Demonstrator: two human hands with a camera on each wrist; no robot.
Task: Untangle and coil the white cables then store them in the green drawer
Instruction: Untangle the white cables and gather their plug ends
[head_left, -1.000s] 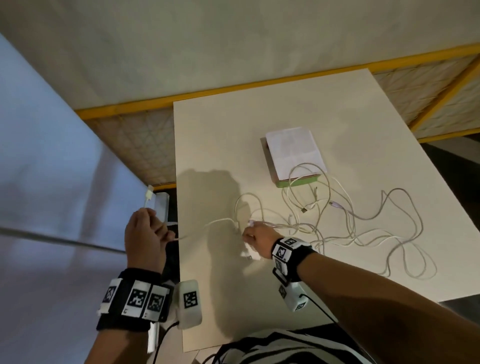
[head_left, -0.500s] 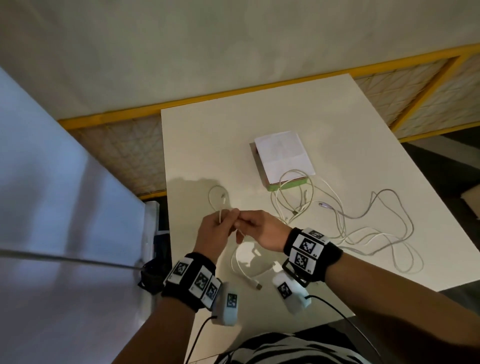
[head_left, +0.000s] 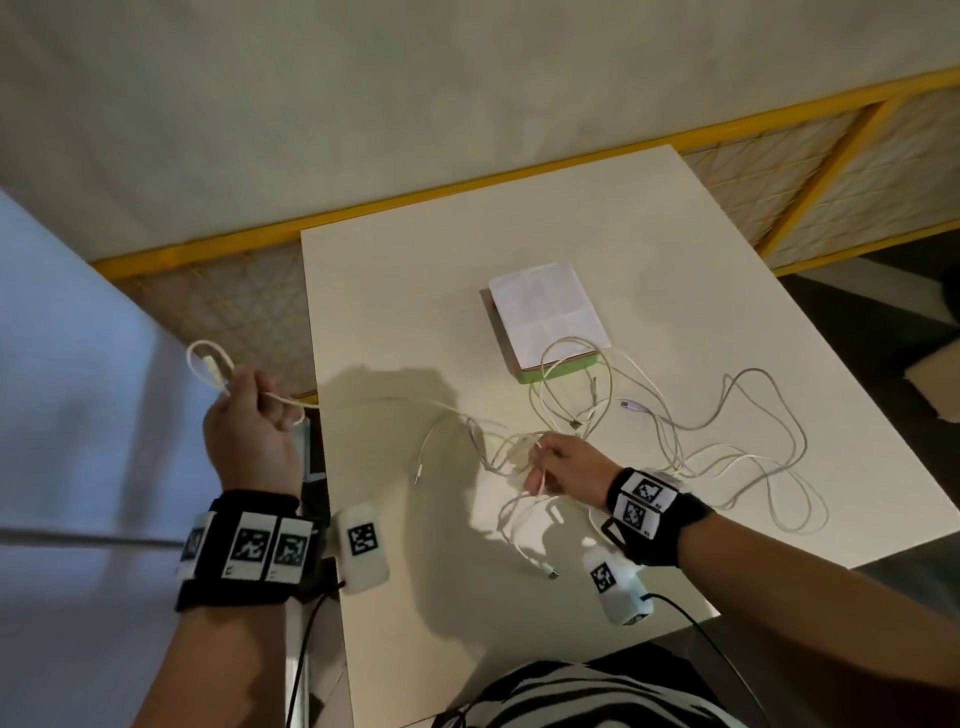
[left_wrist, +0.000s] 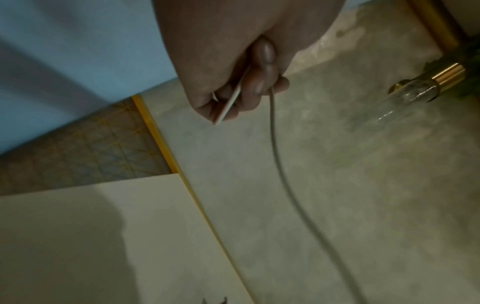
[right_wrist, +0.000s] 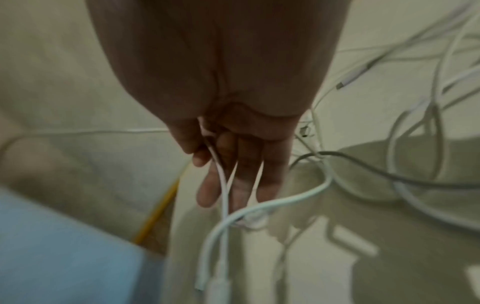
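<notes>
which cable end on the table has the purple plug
The loose end lying right of the green drawer's front, apart from both hands; the other plugs look white or metal.

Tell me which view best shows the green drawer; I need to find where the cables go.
The head view: the green drawer shows as a green edge under a white sheet on the table, cable loops lying over it. Neither wrist view shows it.

White cables (head_left: 675, 441) tangled on table; 1 end looped, raised left; green drawer (head_left: 558, 370) shut.
</notes>
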